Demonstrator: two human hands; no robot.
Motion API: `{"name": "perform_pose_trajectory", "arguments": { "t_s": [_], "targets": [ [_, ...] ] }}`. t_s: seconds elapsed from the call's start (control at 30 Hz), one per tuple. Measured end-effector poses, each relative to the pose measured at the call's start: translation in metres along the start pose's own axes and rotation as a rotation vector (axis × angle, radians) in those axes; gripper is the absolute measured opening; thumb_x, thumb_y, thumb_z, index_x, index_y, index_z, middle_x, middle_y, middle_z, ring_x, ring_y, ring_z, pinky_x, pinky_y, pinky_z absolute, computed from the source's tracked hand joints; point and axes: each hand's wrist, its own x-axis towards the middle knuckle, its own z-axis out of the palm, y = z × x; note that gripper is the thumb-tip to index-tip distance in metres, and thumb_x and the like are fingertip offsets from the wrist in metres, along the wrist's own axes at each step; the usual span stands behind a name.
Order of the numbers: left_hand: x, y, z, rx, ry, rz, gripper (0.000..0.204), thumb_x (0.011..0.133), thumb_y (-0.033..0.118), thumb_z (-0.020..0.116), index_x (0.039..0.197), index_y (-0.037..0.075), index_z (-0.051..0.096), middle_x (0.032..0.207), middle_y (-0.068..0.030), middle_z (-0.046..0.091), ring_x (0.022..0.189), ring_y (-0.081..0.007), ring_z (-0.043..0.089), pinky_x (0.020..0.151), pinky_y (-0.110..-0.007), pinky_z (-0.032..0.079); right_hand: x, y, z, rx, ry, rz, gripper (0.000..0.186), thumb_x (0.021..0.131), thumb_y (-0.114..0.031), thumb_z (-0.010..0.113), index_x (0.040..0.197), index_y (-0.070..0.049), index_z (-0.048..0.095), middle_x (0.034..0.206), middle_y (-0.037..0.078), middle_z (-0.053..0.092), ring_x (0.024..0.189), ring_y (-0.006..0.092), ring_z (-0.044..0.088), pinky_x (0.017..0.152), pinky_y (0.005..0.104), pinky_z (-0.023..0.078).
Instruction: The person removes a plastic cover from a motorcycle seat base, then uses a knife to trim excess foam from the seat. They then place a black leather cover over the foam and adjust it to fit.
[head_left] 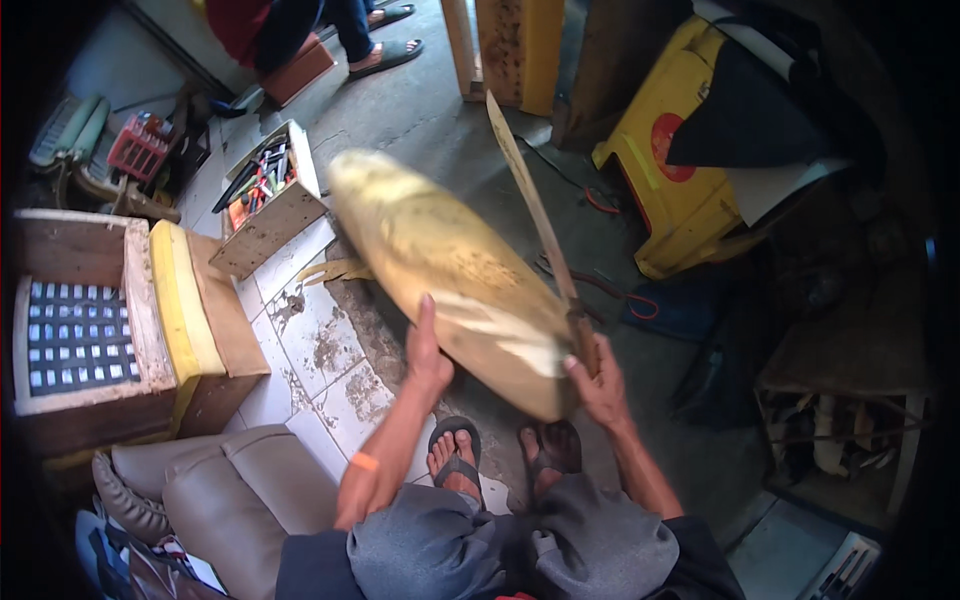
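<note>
My left hand [427, 352] supports the near underside of a large oval piece of yellowish foam padding [450, 265], held tilted above the floor in front of my knees. My right hand [598, 380] is shut on the dark handle of a long thin blade [532, 205], which rises diagonally up and away along the padding's right edge. The padding is blurred with motion. My feet in sandals [455, 455] rest on the floor below it.
A wooden box of hand tools [268, 195] sits on the tiled floor at left, beside a yellow-padded wooden frame [190, 300]. A grey cushioned seat [210, 490] lies lower left. A yellow plastic stool [680, 170] stands right. Another person's sandalled foot [385, 55] shows at top.
</note>
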Motion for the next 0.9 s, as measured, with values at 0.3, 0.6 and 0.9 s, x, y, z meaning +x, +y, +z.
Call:
{"name": "perform_pose_trajectory", "arguments": {
  "t_s": [0.3, 0.6, 0.9],
  "targets": [
    [-0.093, -0.045, -0.076, 0.317, -0.146, -0.627, 0.065, 0.105, 0.051, 0.049, 0.135, -0.007, 0.053, 0.134, -0.0218, 0.059, 0.119, -0.0348, 0.062, 0.095, -0.046, 0.056, -0.037, 0.015, -0.065, -0.316, 0.271, 0.152, 0.047, 0.094, -0.024, 0.068, 0.134, -0.001, 0.057, 0.127, 0.021, 0.058, 0.123, 0.0365, 0.056, 0.106, 0.0414, 0.042],
    [-0.031, 0.064, -0.162, -0.116, 0.428, -0.083, 0.083, 0.091, 0.06, 0.068, 0.147, 0.002, 0.046, 0.14, -0.0178, 0.059, 0.138, -0.032, 0.049, 0.114, -0.057, 0.039, -0.054, 0.067, -0.002, -0.497, 0.253, -0.131, 0.044, 0.09, -0.022, 0.072, 0.127, -0.002, 0.062, 0.161, 0.033, 0.02, 0.149, 0.0511, 0.019, 0.119, 0.0575, 0.021],
    [0.004, 0.107, -0.208, -0.264, 0.307, 0.383, 0.053, 0.103, 0.033, 0.06, 0.143, 0.001, 0.047, 0.141, -0.0171, 0.059, 0.129, -0.0321, 0.057, 0.111, -0.05, 0.045, -0.01, 0.023, 0.013, -0.251, 0.121, -0.163, 0.043, 0.09, -0.016, 0.072, 0.128, -0.001, 0.061, 0.156, 0.031, 0.031, 0.144, 0.0449, 0.035, 0.116, 0.0474, 0.034]
  ]
}}
